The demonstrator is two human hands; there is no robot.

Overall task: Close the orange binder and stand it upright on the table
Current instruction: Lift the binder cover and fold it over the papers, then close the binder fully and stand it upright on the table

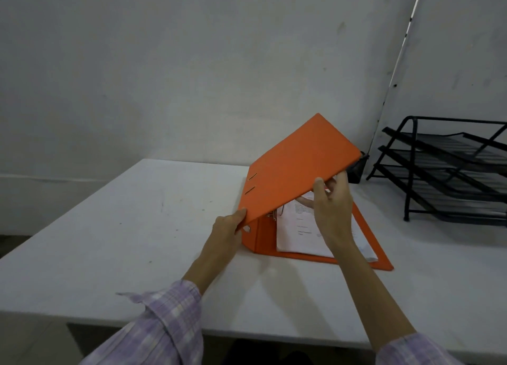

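The orange binder [296, 170] lies on the white table [123, 227] with its back cover flat and its front cover raised at a slant, partly over the white printed pages [299, 227] on the metal rings. My left hand [229, 229] grips the near corner of the raised cover beside the spine. My right hand [332, 208] pinches the cover's near free edge, thumb on top and fingers underneath. The far part of the pages is hidden by the cover.
A black wire-mesh tiered paper tray [450, 170] stands at the table's right back. A small black object [358, 167] sits just behind the binder. The grey wall runs close behind the table. The table's front edge is near my arms.
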